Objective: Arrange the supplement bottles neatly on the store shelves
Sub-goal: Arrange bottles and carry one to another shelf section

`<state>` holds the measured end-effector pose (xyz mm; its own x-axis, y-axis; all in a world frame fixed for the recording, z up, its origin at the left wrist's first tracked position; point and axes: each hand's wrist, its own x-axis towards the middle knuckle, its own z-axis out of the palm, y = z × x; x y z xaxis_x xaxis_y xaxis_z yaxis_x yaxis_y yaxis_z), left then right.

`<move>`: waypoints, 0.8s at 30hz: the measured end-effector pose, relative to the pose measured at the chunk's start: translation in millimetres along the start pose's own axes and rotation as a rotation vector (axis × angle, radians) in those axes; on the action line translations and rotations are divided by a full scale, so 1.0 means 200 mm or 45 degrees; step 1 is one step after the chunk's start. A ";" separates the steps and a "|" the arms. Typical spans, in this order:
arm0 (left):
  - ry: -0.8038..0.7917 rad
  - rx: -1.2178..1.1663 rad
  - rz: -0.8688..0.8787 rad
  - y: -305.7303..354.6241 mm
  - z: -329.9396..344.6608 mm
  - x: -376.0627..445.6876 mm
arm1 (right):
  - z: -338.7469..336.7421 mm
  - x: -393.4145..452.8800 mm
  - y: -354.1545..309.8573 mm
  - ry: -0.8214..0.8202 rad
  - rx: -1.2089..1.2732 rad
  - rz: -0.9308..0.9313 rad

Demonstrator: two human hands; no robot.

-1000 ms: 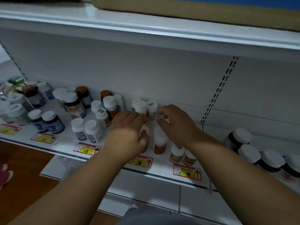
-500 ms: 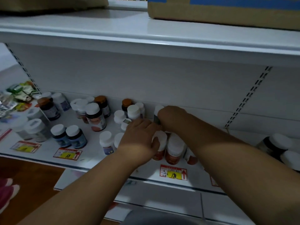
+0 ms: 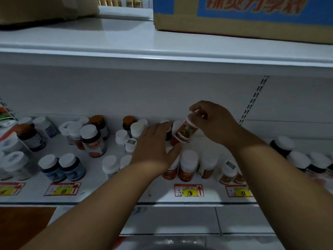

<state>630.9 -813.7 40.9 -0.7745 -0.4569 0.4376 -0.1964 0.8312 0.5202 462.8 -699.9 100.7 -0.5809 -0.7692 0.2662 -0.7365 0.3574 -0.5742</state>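
Since half a second ago the right hand [image 3: 215, 123] has lifted an orange-labelled bottle [image 3: 185, 131] off the shelf [image 3: 111, 188]; it now pinches it by the white cap, tilted, above the back row. The left hand [image 3: 155, 147] lies flat with fingers straight, pressing against the bottles behind it at the middle of the shelf.

The work looks partly done. A front row of orange bottles [image 3: 187, 166] stands in line above the 198 price tag [image 3: 189, 190], and two blue bottles [image 3: 62, 167] sit side by side near the 68 tag [image 3: 62, 189]. The white-capped bottles [image 3: 93, 139] further left are bunched loosely and probably need straightening.

The shelf is white metal with a pale back panel; a cardboard box [image 3: 243, 17] sits on the shelf above, and the light is dim.
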 end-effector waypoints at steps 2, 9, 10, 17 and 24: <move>-0.025 -0.055 0.006 0.06 0.01 0.04 | -0.07 -0.06 -0.04 0.050 0.110 -0.003; -0.124 -0.259 0.008 0.30 0.17 0.05 | -0.24 -0.25 0.06 0.107 0.249 0.164; -0.143 -0.277 0.006 0.33 0.21 0.04 | -0.26 -0.29 0.10 0.119 0.253 0.172; -0.082 -0.099 0.312 0.58 0.42 0.00 | -0.46 -0.51 0.45 0.270 0.109 0.267; -0.307 0.315 0.512 0.74 0.68 0.02 | -0.44 -0.57 0.79 0.099 -0.147 0.343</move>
<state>517.3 -648.3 20.2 -0.9285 -0.0252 0.3705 0.0311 0.9889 0.1451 381.2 -509.0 47.7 -0.7823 -0.5972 0.1771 -0.5840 0.6044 -0.5419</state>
